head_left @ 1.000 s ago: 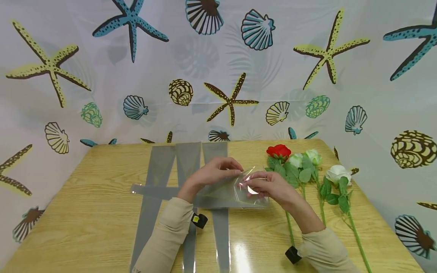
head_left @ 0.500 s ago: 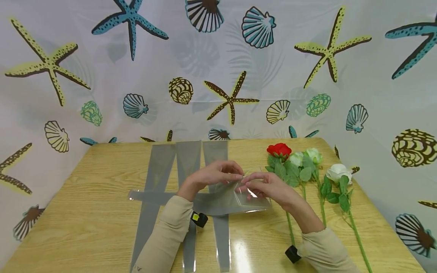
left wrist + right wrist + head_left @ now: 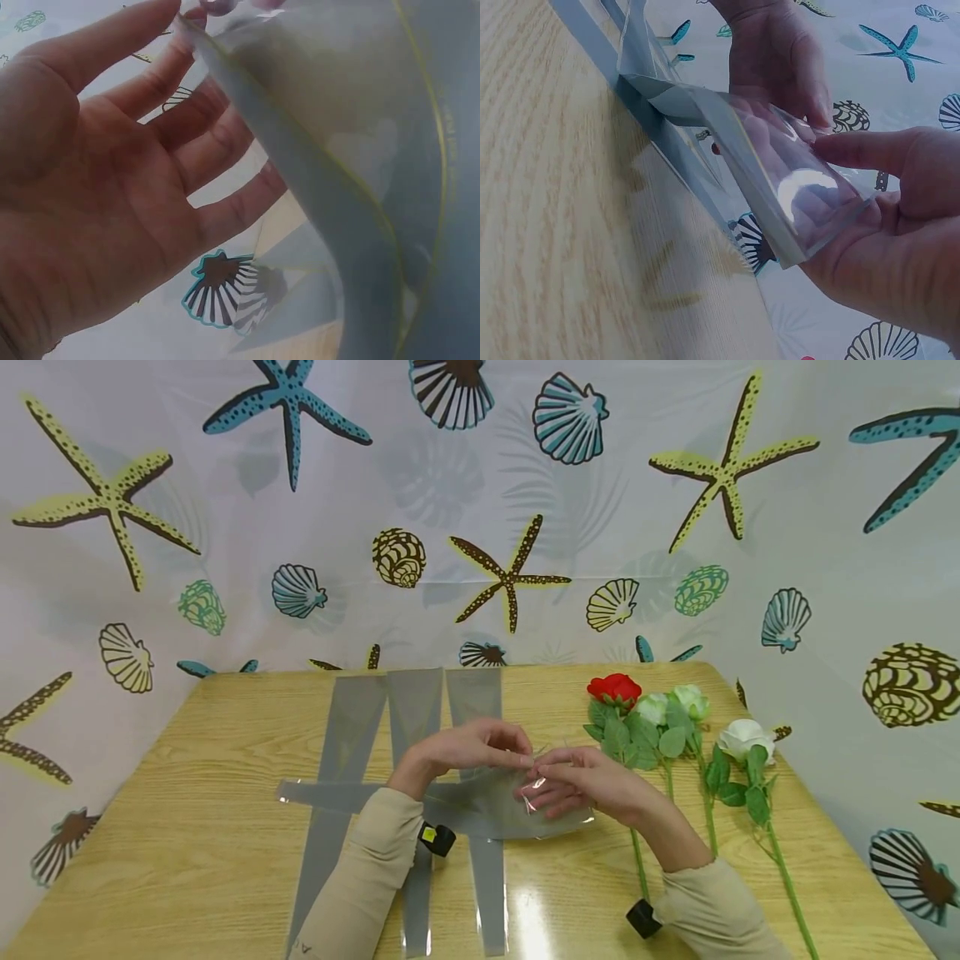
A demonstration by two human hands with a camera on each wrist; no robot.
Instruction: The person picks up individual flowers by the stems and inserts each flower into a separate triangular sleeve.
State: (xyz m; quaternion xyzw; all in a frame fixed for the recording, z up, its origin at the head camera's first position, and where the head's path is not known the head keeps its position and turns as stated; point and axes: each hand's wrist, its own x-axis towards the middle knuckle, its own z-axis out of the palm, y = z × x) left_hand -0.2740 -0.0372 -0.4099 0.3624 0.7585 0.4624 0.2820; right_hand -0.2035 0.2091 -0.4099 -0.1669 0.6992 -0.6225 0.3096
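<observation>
A grey, see-through flower sleeve (image 3: 487, 806) with thin gold lines (image 3: 442, 150) lies crosswise, its right end lifted off the table. My left hand (image 3: 476, 747) pinches the raised upper edge of that end between thumb and fingertip; its other fingers spread behind the film in the left wrist view. Close beside it, my right hand (image 3: 592, 785) holds the sleeve's clear end. In the right wrist view, the right thumb (image 3: 866, 150) is at the edge near the left thumb, and the right fingers show through the film. Whether they are inside the sleeve or behind it, I cannot tell.
Several more grey sleeves (image 3: 491, 893) lie lengthwise on the wooden table (image 3: 187, 827), under the lifted one. To the right lie a red rose (image 3: 615, 689), pale green-white roses (image 3: 688, 700) and a white rose (image 3: 745, 741). A shell-and-starfish cloth (image 3: 480, 460) hangs behind.
The sleeve's right end has been raised and its lower edge now bows toward me. Both hands have come down slightly, and the right fingers have spread against the film.
</observation>
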